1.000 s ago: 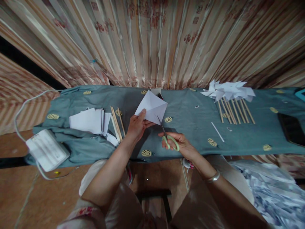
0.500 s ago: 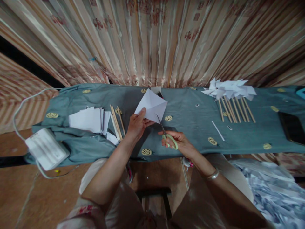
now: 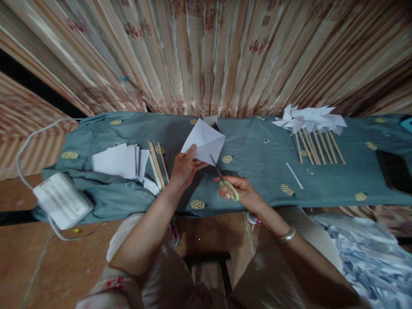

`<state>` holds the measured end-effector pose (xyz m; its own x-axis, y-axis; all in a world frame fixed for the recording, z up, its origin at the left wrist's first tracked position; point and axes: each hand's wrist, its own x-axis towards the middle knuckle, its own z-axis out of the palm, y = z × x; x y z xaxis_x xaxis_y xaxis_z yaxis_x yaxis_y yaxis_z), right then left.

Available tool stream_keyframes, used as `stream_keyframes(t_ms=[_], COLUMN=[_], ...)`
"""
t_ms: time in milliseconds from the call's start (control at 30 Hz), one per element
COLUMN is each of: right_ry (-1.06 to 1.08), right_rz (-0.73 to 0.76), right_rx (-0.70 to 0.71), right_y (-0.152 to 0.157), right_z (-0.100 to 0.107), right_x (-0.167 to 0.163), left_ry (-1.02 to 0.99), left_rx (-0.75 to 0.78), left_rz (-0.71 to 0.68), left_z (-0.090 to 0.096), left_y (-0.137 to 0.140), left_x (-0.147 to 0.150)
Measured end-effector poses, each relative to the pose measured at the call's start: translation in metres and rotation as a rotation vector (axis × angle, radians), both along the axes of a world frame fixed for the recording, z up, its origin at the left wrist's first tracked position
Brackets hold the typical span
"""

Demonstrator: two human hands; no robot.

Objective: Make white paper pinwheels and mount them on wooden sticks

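Note:
A creased square of white paper [image 3: 204, 139] is pinched by my left hand [image 3: 186, 168], thumb on top and fingers underneath. My right hand [image 3: 240, 191] grips scissors [image 3: 230, 189] with light green handles. Their blades reach up to the paper's lower right part, at a corner crease. Part of a small box [image 3: 211, 122] shows behind the paper; its contents are mostly hidden. To the left of my left hand lie several wooden sticks [image 3: 156, 165] and a stack of white paper sheets [image 3: 117, 162].
White paper pinwheels [image 3: 310, 120] on wooden sticks lie at the right, with a paper strip [image 3: 294, 175] nearer me. A dark phone [image 3: 394, 171] rests at the far right. A white power strip [image 3: 64, 201] with a cord sits on the left edge of the green cloth [image 3: 251, 141].
Hardly anything differs. The scissors' handles look slightly closer together, while the paper and both hands stay almost in place.

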<state>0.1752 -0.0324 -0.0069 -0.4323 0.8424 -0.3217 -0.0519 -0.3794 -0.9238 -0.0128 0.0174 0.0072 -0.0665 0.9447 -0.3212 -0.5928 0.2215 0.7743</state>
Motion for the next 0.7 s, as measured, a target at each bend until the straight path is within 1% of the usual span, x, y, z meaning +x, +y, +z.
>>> stream_keyframes(t_ms=[233, 400, 700], right_ry=[0.006, -0.014, -0.011], right_rz=[0.007, 0.018, 0.013], right_rx=[-0.006, 0.018, 0.050], right_y=[-0.0003, -0.0007, 0.0001], right_z=[-0.0024, -0.0019, -0.0026], right_x=[0.0006, 0.0020, 0.0007], left_ry=[-0.009, -0.016, 0.003], left_rx=[-0.009, -0.029, 0.018], left_rz=[0.004, -0.054, -0.114], left_z=[0.0024, 0.0037, -0.0010], left_y=[-0.0005, -0.0018, -0.0029], left_x=[0.0005, 0.0008, 0.0005])
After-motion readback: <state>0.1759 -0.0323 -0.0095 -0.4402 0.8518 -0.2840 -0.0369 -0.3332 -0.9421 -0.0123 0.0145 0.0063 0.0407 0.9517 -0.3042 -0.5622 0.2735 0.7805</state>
